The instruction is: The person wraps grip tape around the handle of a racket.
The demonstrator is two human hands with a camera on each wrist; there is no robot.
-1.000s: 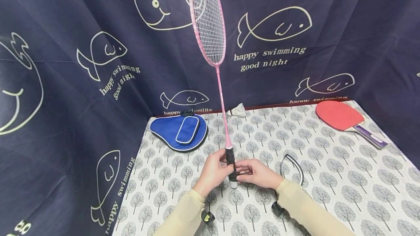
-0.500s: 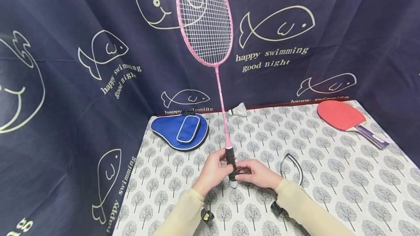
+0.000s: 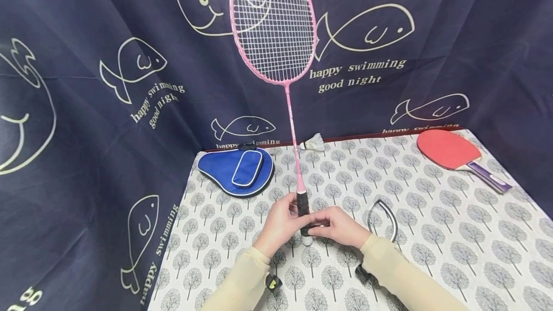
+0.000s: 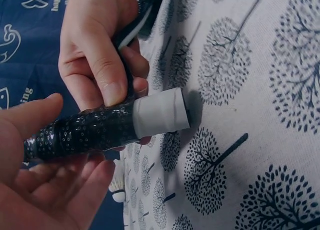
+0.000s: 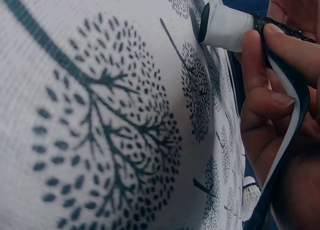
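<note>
the pink badminton racket (image 3: 274,23) stands upright over the middle of the surface (image 3: 432,234), head high against the dark curtain (image 3: 86,109) with its fish drawings, white butt cap just above the tree-print cloth. the left hand (image 3: 280,222) is wrapped around the black grip (image 3: 303,205) from the left, fingers curled about it, thumb lying along the handle in the left wrist view. the right hand (image 3: 339,227) comes in from the other side, thumb and fingers pinching a dark strip of grip tape (image 5: 290,115) with a white edge, pressed against the handle just above the white butt cap (image 4: 159,113). in the right wrist view that tape runs down across the fingers and off the bottom of the frame. the cap sits close to the cloth; whether it touches, i cannot tell.

behind the hands, a blue racket cover (image 3: 236,171) lies flat at the far left of the surface, near the curtain. a white shuttlecock (image 3: 313,143) rests on its side at the back edge, just right of the racket's shaft. far right, a red table tennis paddle (image 3: 453,151) with a purple handle lies flat, well apart from the hands. a curved dark strap (image 3: 384,215) loops on the cloth just beside the right sleeve.
</note>
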